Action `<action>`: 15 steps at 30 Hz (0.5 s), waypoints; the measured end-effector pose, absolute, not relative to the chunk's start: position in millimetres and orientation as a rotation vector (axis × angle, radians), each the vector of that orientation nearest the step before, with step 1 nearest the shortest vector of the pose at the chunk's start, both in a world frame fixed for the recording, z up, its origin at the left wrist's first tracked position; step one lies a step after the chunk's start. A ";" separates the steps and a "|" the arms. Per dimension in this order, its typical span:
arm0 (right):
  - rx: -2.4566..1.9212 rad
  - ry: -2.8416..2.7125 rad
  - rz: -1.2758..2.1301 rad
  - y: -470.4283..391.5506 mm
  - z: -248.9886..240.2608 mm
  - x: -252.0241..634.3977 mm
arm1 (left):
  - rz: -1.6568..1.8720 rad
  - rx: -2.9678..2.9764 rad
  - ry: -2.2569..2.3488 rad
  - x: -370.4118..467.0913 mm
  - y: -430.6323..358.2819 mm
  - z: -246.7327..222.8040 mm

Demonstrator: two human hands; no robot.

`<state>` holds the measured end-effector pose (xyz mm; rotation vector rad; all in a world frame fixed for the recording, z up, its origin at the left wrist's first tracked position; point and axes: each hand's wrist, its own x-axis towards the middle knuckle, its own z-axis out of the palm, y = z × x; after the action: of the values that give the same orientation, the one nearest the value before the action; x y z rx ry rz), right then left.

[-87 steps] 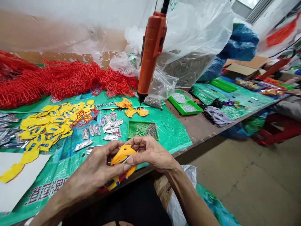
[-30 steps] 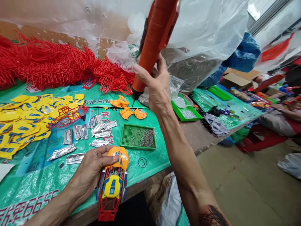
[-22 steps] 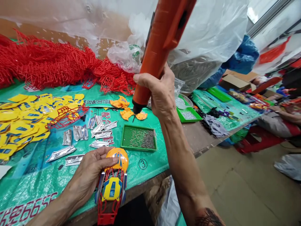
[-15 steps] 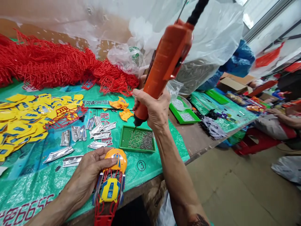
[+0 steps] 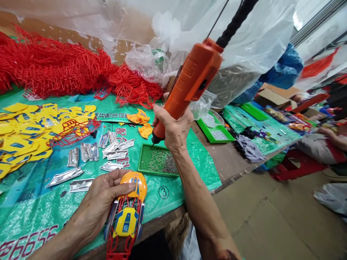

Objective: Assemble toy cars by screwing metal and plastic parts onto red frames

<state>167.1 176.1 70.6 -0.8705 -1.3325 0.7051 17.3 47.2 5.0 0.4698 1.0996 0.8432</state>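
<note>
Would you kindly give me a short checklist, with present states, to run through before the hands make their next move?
1. Left hand grips the toy vehicle at its orange piece: ok.
2. Right hand is wrapped around the orange screwdriver: ok.
3. Screws available in the green tray: ok, heaped toward its right end.
4. Screw on the bit: cannot tell, too small.
5. Bit set against the toy vehicle: not ok, it is apart, at the tray's far side.
</note>
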 end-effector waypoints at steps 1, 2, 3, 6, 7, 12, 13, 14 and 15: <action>-0.866 -1.343 0.697 176.8 69.4 167.4 | 0.843 0.475 1.096 17.2 47.1 4.6; -0.864 -1.350 0.687 177.7 68.2 167.8 | 0.839 0.480 1.090 17.1 47.0 4.2; -0.866 -1.355 0.681 178.6 67.2 168.2 | 0.837 0.484 1.086 17.1 46.8 3.7; -0.910 -1.368 0.664 180.8 65.7 169.1 | 0.844 0.484 1.081 17.3 46.3 2.9; -0.925 -1.372 0.664 181.1 65.6 169.2 | 0.849 0.480 1.085 17.3 46.2 2.8; -0.903 -1.368 0.664 179.8 66.2 169.2 | 0.846 0.482 1.097 17.1 45.9 4.0; -0.906 -1.373 0.660 179.3 66.3 169.0 | 0.843 0.487 1.095 17.2 45.9 4.2; -0.919 -1.386 0.661 179.0 66.3 168.8 | 0.841 0.490 1.094 17.3 45.9 4.2; -0.938 -1.400 0.663 178.7 66.2 168.5 | 0.840 0.489 1.094 17.4 45.9 4.2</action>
<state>168.5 178.7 66.2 -0.9380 -1.3997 0.6630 17.4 45.9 4.2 0.4888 1.0937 0.8396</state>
